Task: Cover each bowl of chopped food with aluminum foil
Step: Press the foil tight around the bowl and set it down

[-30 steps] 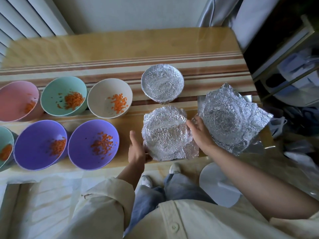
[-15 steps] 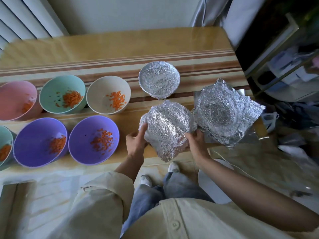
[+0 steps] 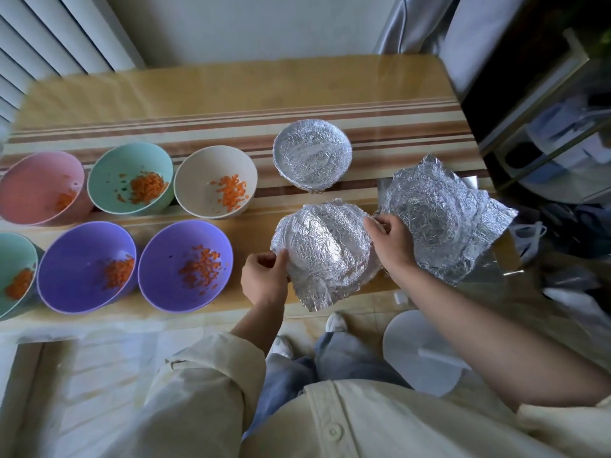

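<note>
A crumpled, dome-shaped sheet of foil (image 3: 325,251) is lifted and tilted over the table's front edge. My left hand (image 3: 264,276) pinches its left rim and my right hand (image 3: 391,241) grips its right rim. Whether a bowl sits under it is hidden. Behind it stands a foil-covered bowl (image 3: 312,153). Several open bowls with chopped orange food lie to the left: a purple bowl (image 3: 185,264), a second purple bowl (image 3: 86,266), a white bowl (image 3: 215,185), a teal bowl (image 3: 130,178) and a pink bowl (image 3: 41,186).
A loose pile of used foil sheets (image 3: 443,216) lies at the table's right end. Another teal bowl (image 3: 15,272) sits at the left edge. A striped runner (image 3: 215,127) crosses the table. A white round stool (image 3: 423,352) stands below the table by my legs.
The foil piece lay flat near the table's front a second ago. Both hands have taken its rims and raised and tilted it, dome side toward me.
</note>
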The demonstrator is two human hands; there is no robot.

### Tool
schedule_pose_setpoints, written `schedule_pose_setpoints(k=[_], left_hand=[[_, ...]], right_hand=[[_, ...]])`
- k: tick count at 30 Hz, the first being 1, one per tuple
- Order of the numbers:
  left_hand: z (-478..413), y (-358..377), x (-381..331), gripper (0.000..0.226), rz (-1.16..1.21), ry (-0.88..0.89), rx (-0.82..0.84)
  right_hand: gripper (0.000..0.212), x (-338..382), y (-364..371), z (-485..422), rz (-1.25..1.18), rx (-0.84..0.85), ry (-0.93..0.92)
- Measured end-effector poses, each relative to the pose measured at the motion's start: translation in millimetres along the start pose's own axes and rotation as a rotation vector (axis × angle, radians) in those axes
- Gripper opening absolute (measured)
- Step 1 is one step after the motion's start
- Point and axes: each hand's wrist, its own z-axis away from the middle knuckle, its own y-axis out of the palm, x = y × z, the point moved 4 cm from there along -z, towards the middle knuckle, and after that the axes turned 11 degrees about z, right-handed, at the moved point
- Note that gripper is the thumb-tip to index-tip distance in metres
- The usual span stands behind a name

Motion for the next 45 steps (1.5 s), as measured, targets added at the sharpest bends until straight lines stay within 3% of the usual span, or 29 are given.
schedule_pose_setpoints(k=[3, 9, 14, 20, 25, 34, 38, 45], left_hand=[[3.2, 1.8, -4.9, 0.023, -0.011, 0.024, -0.019], [14.8, 6.4, -18.2, 0.021, -0.082, 0.107, -0.090], [10.9, 12.8, -21.7, 0.019, -0.178, 0.163, -0.104], [10.2, 14.5, -20.0, 0.022, -0.181, 0.192, -0.153], [4.1, 15.0, -17.3, 0.025, -0.131, 0.187, -0.173], [1.1, 13.2, -17.8, 0.016, -0.077, 0.197, -0.139], [3.3, 13.1, -20.9, 0.023, -0.100, 0.209, -0.135], [3.1, 15.8, -22.1, 0.029, -0.138, 0.199, -0.151]], right_hand=[[0.027, -1.5, -1.8, 1.3, -0.001, -0.004, -0.059], [0.009, -5.3, 3.7, 10.0, -0.037, 0.015, -0.064], [0.041, 0.6, 4.9, 13.4, 0.089, -0.107, -0.173], [0.024, -10.6, 11.5, 16.5, 0.055, -0.238, -0.280], [0.020, -15.5, 19.0, 21.0, -0.037, -0.112, -0.224], [0.035, -26.3, 21.6, 16.2, -0.144, -0.036, -0.098], [0.034, -20.0, 11.0, 6.7, -0.010, -0.060, -0.054], [0.029, -6.4, 17.2, -5.3, 0.281, -0.212, -0.225]])
